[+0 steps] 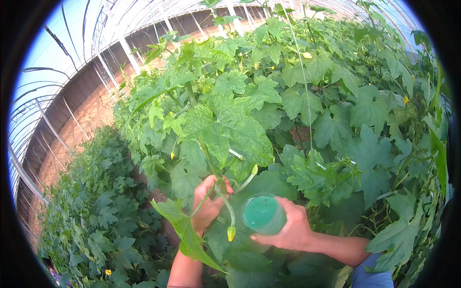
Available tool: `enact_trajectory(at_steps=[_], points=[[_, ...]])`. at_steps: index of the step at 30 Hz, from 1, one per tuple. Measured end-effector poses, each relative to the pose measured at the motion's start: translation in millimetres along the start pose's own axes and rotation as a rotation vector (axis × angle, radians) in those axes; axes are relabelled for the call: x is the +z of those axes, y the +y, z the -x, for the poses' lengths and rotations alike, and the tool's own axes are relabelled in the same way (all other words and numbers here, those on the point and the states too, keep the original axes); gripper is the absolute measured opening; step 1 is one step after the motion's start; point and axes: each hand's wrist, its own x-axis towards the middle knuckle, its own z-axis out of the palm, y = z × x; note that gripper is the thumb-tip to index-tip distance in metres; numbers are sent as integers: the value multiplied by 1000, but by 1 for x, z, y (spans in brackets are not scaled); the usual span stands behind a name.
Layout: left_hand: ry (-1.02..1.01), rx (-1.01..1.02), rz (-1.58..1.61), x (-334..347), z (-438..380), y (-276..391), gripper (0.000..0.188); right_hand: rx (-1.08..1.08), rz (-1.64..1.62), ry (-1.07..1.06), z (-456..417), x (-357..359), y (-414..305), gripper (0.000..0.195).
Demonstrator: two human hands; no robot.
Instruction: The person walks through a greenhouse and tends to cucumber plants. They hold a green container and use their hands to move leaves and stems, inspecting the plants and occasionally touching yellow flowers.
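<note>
My left hand (209,203) is closed around the stem of a climbing vine (207,153), at a joint where several stalks meet. From that joint a young green fruit with a yellow bud at its tip (229,216) hangs down. In my right hand (293,225) is a clear plastic cup of green liquid (262,213), held by its side just right of the hanging fruit. Another slender fruit with a pale bud (248,180) points up above the cup. A large lobed leaf (223,124) spreads above both hands.
Dense leafy vines fill the right side, with a white hanging string (306,86) among them. A lower row of plants (97,216) stands at left beyond a narrow strip of soil. Behind are an earthen wall (90,104) and greenhouse poles. Part of a person shows at bottom left.
</note>
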Motion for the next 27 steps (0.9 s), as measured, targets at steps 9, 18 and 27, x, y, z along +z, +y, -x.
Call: enact_trajectory(at_steps=[9, 18, 27], points=[[-16, 49, -23, -1, 6, 13, 32, 98, 10, 18, 5, -3, 17, 83], [7, -53, -122, -9, 14, 16, 44, 54, 29, 17, 7, 2, 19, 80], [-69, -104, -99, -8, 8, 24, 46, -10, 152, -30, 7, 11, 16, 83]])
